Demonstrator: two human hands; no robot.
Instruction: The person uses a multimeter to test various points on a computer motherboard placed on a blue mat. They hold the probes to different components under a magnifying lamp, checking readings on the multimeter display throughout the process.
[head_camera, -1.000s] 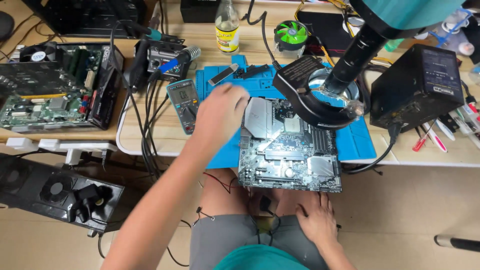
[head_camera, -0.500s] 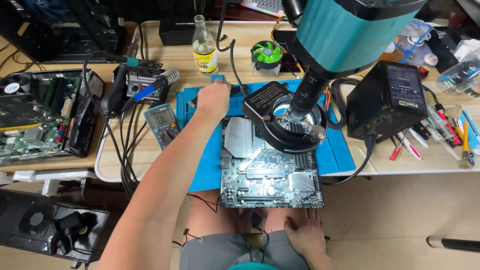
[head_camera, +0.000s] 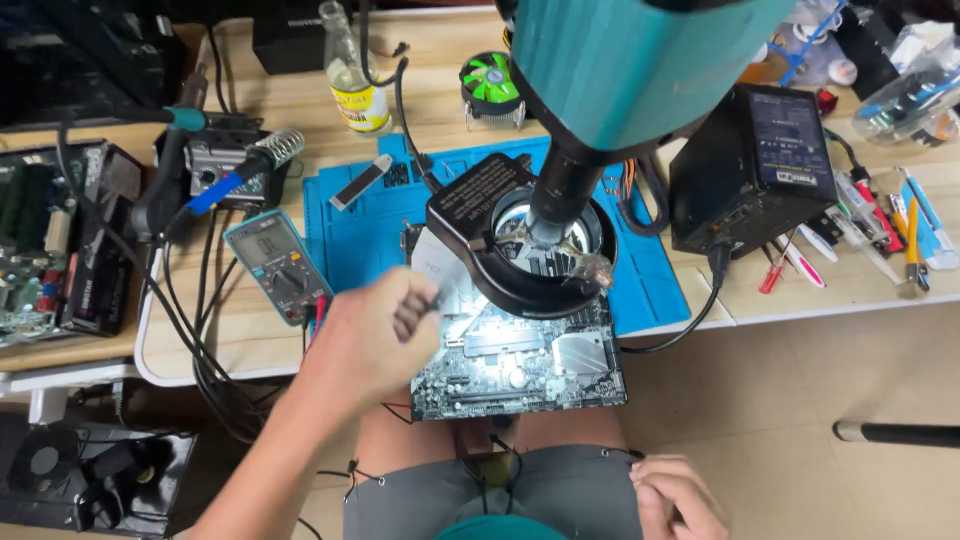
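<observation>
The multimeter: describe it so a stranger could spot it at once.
Start at the blue mat in the middle of the wooden bench. Just off its left edge lies the multimeter, near the left hand. Unlike the grey soldering station behind it, it is teal, flat and handheld, with a screen above a round dial.
</observation>
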